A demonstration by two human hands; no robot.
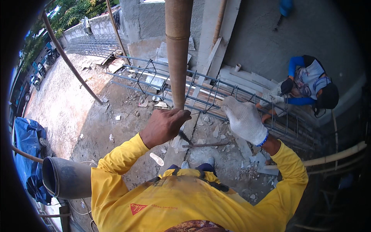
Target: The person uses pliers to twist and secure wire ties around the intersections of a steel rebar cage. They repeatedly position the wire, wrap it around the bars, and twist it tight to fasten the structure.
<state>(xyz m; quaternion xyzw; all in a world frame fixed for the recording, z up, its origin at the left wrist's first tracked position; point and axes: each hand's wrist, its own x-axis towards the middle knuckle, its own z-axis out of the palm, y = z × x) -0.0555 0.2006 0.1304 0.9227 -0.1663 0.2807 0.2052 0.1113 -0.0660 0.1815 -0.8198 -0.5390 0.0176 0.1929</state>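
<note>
My left hand (166,125) is bare and closed, with the thumb laid over the curled fingers. Whatever it grips is hidden; a short dark piece (185,137) shows just below it. A thick bamboo pole (178,50) comes down from the top, and its lower end disappears behind this hand. A white knitted glove with a blue cuff covers my right hand (244,119). Its fingers curl at the near side of a long rebar cage (208,98), and what they pinch cannot be made out. The cage has long bars with square stirrups and runs from left to lower right.
At the right, a co-worker (311,83) with blue sleeves and white gloves bends beside the cage. A dark bucket (67,178) stands at my left, near a blue tarp (29,150). A bamboo rail (332,156) crosses at the right. Broken rubble (251,170) litters the ground.
</note>
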